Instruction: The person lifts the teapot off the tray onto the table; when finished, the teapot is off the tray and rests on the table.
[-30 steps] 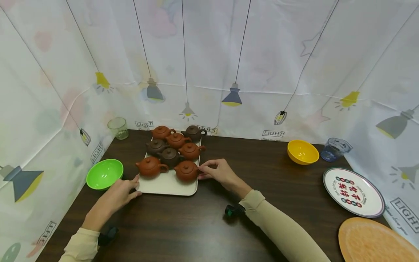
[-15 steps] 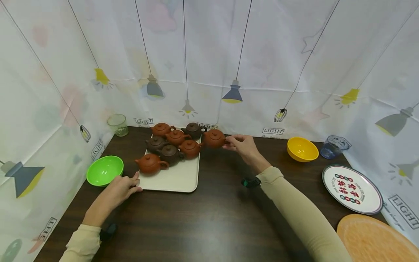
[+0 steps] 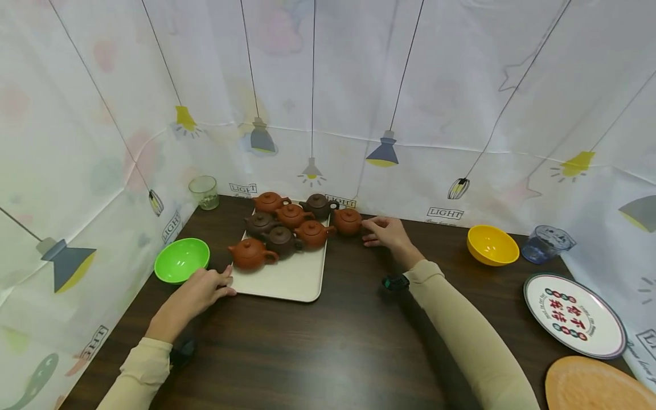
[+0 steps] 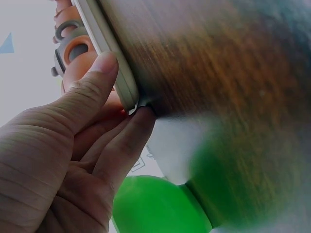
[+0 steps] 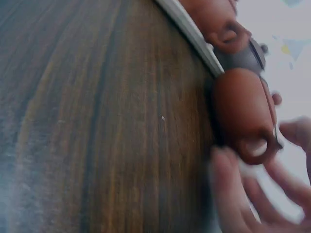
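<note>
1. And the red pot [image 3: 347, 222] is off the tray [image 3: 279, 283]! A second ago it sat at the tray's near right corner; now it's just beyond the far right edge, beside the dark pot [image 3: 318, 206], and seems to be standing on the table [image 3: 307, 353].

2. Half a second ago the right hand [image 3: 385, 232] had it pinched by the handle [image 5: 250, 159]. Now those fingers are spread around the handle, a gap showing in the right wrist view; I'd call that a release, though blur hides any faint contact.

3. The left hand [image 3: 201, 287] hasn't budged from the near left corner of the tray: thumb [image 4: 96, 77] on the rim, fingertips underneath, a light pinch, with the green bowl [image 3: 181, 261] just beside it.

4. So one pot has been moved and looks settled, upright. Seven pots remain on the tray, and its near right part now shows pale and bare. Whether the moved pot touches the tray's edge, I can't tell.
</note>
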`<move>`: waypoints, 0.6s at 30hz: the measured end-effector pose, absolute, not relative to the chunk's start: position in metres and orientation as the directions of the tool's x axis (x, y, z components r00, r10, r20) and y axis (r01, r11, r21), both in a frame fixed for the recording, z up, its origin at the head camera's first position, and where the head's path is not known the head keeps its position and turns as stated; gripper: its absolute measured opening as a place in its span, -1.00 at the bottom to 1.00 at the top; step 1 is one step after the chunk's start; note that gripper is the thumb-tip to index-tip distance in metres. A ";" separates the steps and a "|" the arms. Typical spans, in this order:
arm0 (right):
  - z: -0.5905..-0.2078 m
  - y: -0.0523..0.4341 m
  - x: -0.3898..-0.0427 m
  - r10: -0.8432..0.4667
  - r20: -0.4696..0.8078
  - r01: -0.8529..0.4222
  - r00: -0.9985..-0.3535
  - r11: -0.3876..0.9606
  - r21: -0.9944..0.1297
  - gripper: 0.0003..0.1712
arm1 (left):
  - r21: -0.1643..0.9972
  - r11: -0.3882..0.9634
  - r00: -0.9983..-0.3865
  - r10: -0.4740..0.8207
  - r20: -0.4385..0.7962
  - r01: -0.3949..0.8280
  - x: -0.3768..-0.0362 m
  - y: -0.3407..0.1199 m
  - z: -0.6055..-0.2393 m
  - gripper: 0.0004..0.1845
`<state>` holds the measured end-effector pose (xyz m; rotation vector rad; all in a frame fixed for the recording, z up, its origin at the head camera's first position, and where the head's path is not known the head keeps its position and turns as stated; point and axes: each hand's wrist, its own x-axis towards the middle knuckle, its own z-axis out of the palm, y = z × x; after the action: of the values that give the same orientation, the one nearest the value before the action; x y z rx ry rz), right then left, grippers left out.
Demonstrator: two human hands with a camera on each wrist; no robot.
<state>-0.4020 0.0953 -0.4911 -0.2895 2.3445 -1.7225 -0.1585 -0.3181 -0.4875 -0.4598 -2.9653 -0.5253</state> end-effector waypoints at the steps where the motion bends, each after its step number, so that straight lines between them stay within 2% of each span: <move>1: -0.489 0.092 -0.399 -0.262 0.015 -0.115 -0.965 0.371 -0.921 -0.54 | 0.319 0.896 -0.950 0.276 0.147 0.309 -0.159 -0.318 -0.487 -0.56; 4: -0.480 0.075 -0.384 -0.212 0.253 -0.329 -0.944 0.543 -0.773 -0.68 | 0.321 0.894 -0.949 0.277 0.150 0.312 -0.159 -0.318 -0.487 -0.56; 6: -0.474 0.058 -0.370 -0.274 0.334 -0.431 -0.902 0.537 -0.725 -0.75 | 0.325 0.893 -0.949 0.276 0.153 0.312 -0.159 -0.318 -0.487 -0.55; 9: -0.465 0.023 -0.343 -0.482 0.269 -0.462 -0.834 0.342 -0.819 -0.75 | 0.330 0.893 -0.950 0.272 0.151 0.308 -0.159 -0.319 -0.487 -0.54; 12: -0.461 -0.012 -0.318 -0.636 0.151 -0.348 -0.757 0.196 -0.917 -0.66 | 0.329 0.895 -0.952 0.267 0.149 0.303 -0.158 -0.320 -0.487 -0.54; 15: -0.465 -0.042 -0.299 -0.699 0.073 -0.283 -0.712 0.190 -0.940 -0.60 | 0.326 0.898 -0.955 0.262 0.140 0.295 -0.158 -0.320 -0.488 -0.55; 18: -0.472 -0.063 -0.285 -0.704 0.009 -0.282 -0.710 0.272 -0.920 -0.59 | 0.325 0.903 -0.960 0.255 0.119 0.280 -0.159 -0.320 -0.489 -0.55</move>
<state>-0.2855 -0.0628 -0.4724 -0.8913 2.1464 -1.4246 -0.1590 -0.3199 -0.4888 -0.4213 -2.9925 -0.5278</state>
